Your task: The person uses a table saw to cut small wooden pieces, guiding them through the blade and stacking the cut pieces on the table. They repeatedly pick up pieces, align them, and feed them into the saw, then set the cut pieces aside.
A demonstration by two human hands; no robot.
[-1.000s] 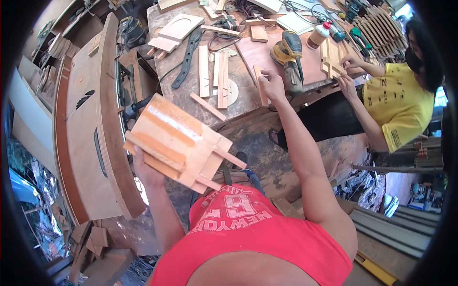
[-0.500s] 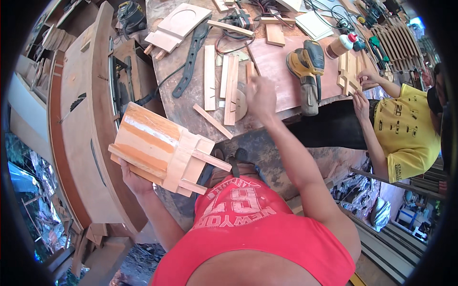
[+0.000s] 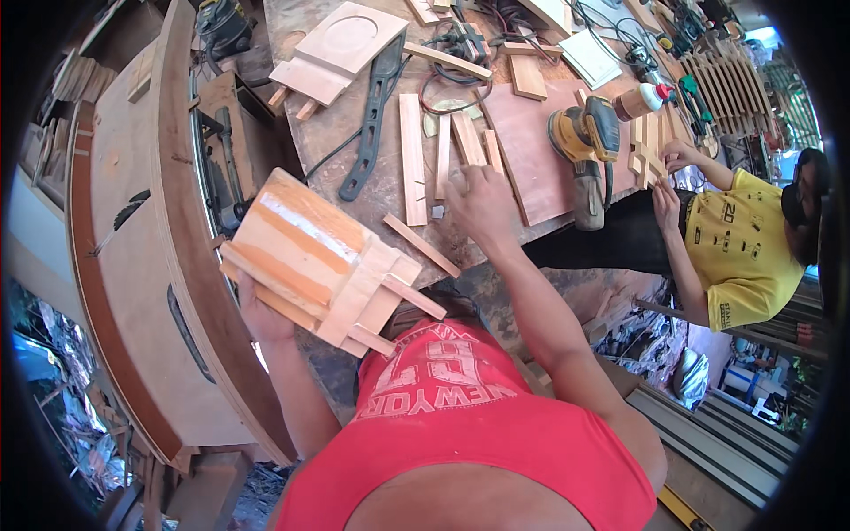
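- Head view is filled at its left by a long curved plywood panel [image 3: 124, 265], run from 12 o'clock down to 7 o'clock, with a dark slot cut in it.
- A worn workbench [image 3: 354, 115] is spread across the upper middle, littered with offcuts and cables; clutter and scrap are seen on the floor at the lower left.
- A wooden assembly [image 3: 323, 261] of glued boards and strips is held just left of centre, clear of the bench. Its long axis is laid from 10 o'clock to 4 o'clock, with the thin protruding sticks pointed toward 4 o'clock.
- The left hand [image 3: 261, 314] is placed under the assembly's lower edge, the fingers curled around it from beneath; most are hidden by the wood.
- The right hand [image 3: 478, 199] is set down on the bench among upright wood strips [image 3: 413, 159], fingers loosely spread; whether anything is pinched cannot be told.
- An orbital sander [image 3: 586, 146] is seen at 2 o'clock.
- A co-worker in a yellow shirt [image 3: 739, 252] is seated at 3 o'clock, hands on small wooden pieces.
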